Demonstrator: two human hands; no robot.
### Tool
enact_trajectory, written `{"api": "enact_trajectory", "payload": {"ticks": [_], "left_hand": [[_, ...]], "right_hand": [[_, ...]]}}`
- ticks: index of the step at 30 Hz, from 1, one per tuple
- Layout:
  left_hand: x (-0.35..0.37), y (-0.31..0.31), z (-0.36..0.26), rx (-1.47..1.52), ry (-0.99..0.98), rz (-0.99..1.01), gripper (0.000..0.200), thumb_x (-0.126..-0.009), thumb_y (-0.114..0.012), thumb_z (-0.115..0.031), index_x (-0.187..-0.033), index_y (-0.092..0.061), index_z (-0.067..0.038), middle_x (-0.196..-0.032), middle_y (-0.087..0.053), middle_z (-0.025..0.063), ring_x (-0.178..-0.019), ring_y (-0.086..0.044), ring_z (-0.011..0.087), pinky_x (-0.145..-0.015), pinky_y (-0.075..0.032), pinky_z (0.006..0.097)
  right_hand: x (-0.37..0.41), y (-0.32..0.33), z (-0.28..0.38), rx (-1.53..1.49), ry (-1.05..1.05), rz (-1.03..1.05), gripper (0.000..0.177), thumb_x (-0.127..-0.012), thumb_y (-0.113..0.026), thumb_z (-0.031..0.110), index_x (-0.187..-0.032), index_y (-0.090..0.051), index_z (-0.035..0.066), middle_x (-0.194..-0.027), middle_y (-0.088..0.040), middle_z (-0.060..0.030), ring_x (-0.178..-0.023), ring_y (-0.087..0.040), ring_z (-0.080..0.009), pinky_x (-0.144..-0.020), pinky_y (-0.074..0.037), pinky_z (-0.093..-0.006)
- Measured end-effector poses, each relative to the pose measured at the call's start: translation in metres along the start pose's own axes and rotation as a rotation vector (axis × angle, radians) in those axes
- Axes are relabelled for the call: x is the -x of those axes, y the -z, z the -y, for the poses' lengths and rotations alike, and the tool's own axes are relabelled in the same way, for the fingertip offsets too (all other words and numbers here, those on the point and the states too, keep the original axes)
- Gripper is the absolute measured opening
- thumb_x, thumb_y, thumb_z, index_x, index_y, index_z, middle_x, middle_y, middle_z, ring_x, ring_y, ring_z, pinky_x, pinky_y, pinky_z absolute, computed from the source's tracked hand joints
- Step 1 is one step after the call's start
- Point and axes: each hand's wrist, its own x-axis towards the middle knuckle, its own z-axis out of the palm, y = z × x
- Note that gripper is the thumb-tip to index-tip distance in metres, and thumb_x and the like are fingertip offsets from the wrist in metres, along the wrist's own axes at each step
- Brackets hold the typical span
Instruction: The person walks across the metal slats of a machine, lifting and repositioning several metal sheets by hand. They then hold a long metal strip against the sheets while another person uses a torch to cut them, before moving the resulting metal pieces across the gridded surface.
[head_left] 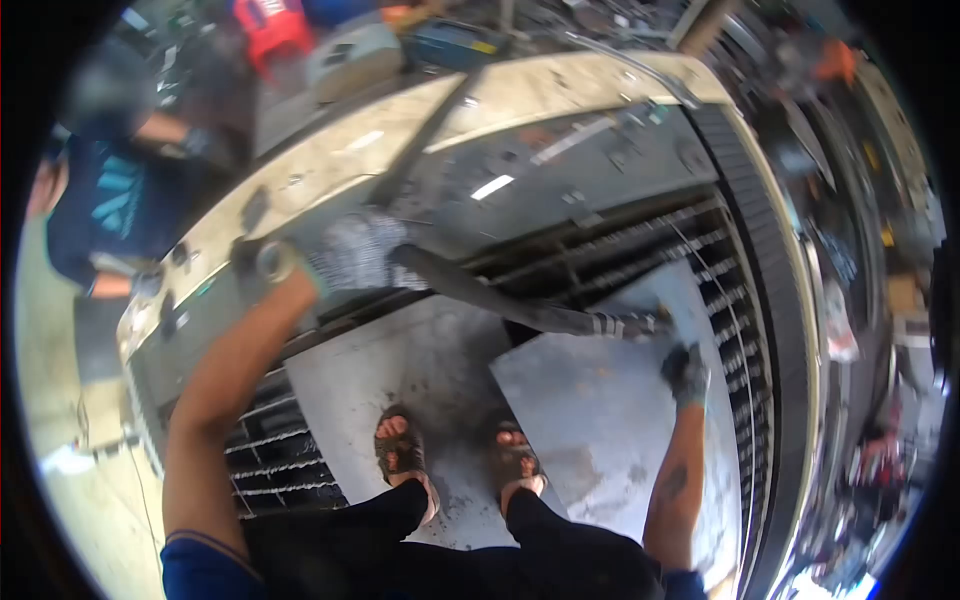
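Note:
My left hand (360, 252), in a grey knitted glove, is closed round a thick black hose (490, 297). From that hand the hose sags to the right, and its banded end (630, 325) lies over a metal sheet. Close below this end is my right hand (686, 376) in a dark glove; blur hides its fingers and whether it touches the hose. I stand in sandals on a grey metal sheet (340, 400). A second metal sheet (570, 400) overlaps it on the right, beneath my right arm.
Under the sheets runs a slatted metal grate (285, 450) with jagged bars. A pale frame edge (560, 85) borders it at the far side, a dark ribbed rail (745, 230) at the right. A co-worker in a dark shirt (125, 210) is at the left. Cluttered shelves line the right.

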Motion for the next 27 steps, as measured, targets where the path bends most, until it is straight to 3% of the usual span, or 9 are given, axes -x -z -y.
{"api": "enact_trajectory", "payload": {"ticks": [6, 8, 15, 20, 22, 24, 25, 26, 27], "left_hand": [[-0.018, 0.036, -0.01, 0.151, 0.055, 0.046, 0.056, -0.073, -0.069, -0.061, -0.097, -0.07, -0.01, -0.084, -0.067, 0.0159, -0.08, -0.065, 0.0339, -0.075, -0.052, 0.0441], [-0.019, 0.034, -0.009, 0.198, 0.039, 0.085, 0.054, -0.074, -0.069, -0.06, -0.101, -0.071, -0.013, -0.09, -0.069, 0.0146, -0.085, -0.066, 0.0337, -0.078, -0.052, 0.0434], [-0.005, 0.031, -0.011, 0.117, -0.116, 0.055, 0.056, -0.073, -0.068, -0.062, -0.093, -0.07, -0.01, -0.091, -0.064, 0.0207, -0.086, -0.063, 0.0364, -0.079, -0.051, 0.0443], [0.003, 0.023, 0.007, 0.242, 0.067, 0.196, 0.065, -0.073, -0.069, -0.062, -0.098, -0.069, -0.002, -0.097, -0.063, 0.0225, -0.093, -0.061, 0.0402, -0.085, -0.05, 0.0434], [0.01, -0.001, 0.02, 0.266, 0.08, 0.009, 0.07, -0.07, -0.071, -0.062, -0.106, -0.066, -0.002, -0.102, -0.064, 0.0221, -0.097, -0.061, 0.0395, -0.088, -0.049, 0.0443], [0.013, 0.032, -0.007, 0.274, 0.225, 0.24, 0.084, -0.07, -0.074, -0.058, -0.13, -0.054, -0.002, -0.125, -0.059, 0.02, -0.113, -0.057, 0.0306, -0.099, -0.043, 0.0412], [0.004, -0.008, 0.008, 1.085, 0.261, 0.105, 0.071, -0.08, -0.068, -0.05, -0.132, -0.053, -0.004, -0.128, -0.057, 0.0183, -0.113, -0.057, 0.028, -0.098, -0.044, 0.0397], [-0.007, -0.036, 0.012, 1.9, 0.242, -0.017, 0.059, -0.09, -0.062, -0.042, -0.134, -0.051, -0.005, -0.132, -0.055, 0.0166, -0.114, -0.057, 0.0254, -0.097, -0.046, 0.0383], [-0.02, -0.052, 0.03, 1.774, 0.193, -0.022, 0.05, -0.093, -0.059, -0.038, -0.131, -0.054, -0.005, -0.122, -0.058, 0.0118, -0.106, -0.058, 0.0212, -0.09, -0.048, 0.0357]], "right_hand": [[0.125, -0.195, -0.045, 0.172, -0.187, 0.179, 0.056, -0.09, -0.048, 0.065, -0.107, -0.059, 0.013, -0.095, -0.063, -0.0029, -0.081, -0.06, -0.0185, -0.068, -0.048, -0.0345], [0.12, -0.241, -0.04, -0.233, -0.194, 0.398, 0.053, -0.089, -0.059, 0.054, -0.117, -0.06, 0.009, -0.105, -0.067, -0.0076, -0.095, -0.065, -0.0218, -0.08, -0.053, -0.0383], [0.094, -0.292, 0.004, -0.266, 0.03, 0.344, 0.034, -0.087, -0.067, 0.039, -0.109, -0.063, 0.013, -0.103, -0.069, -0.0058, -0.094, -0.067, -0.0238, -0.083, -0.057, -0.0416], [0.115, -0.357, 0.044, -0.081, -0.056, 0.527, 0.038, -0.088, -0.065, 0.041, -0.114, -0.06, 0.013, -0.115, -0.063, -0.0074, -0.105, -0.061, -0.0252, -0.091, -0.051, -0.0476], [0.114, -0.382, 0.046, -0.088, 0.021, 0.499, 0.037, -0.089, -0.064, 0.039, -0.116, -0.059, 0.013, -0.117, -0.062, -0.008, -0.107, -0.06, -0.0257, -0.092, -0.05, -0.0485], [0.107, -0.402, 0.048, 0.907, 0.862, 0.644, 0.029, -0.087, -0.058, 0.026, -0.11, -0.064, 0.01, -0.106, -0.066, -0.0116, -0.099, -0.063, -0.0276, -0.083, -0.052, -0.041], [0.096, -0.408, 0.056, 1.413, 1.455, 0.46, 0.028, -0.084, -0.056, 0.021, -0.108, -0.066, 0.01, -0.103, -0.067, -0.0124, -0.097, -0.064, -0.0286, -0.08, -0.052, -0.039], [0.087, -0.418, 0.041, 1.472, 1.465, 0.377, 0.029, -0.08, -0.058, 0.02, -0.107, -0.069, 0.014, -0.098, -0.069, -0.0088, -0.09, -0.065, -0.0249, -0.076, -0.051, -0.0358], [0.073, -0.429, 0.034, 1.412, 1.48, 0.396, 0.025, -0.079, -0.06, 0.021, -0.101, -0.068, 0.012, -0.094, -0.068, -0.0094, -0.087, -0.064, -0.025, -0.074, -0.051, -0.0361]]}}
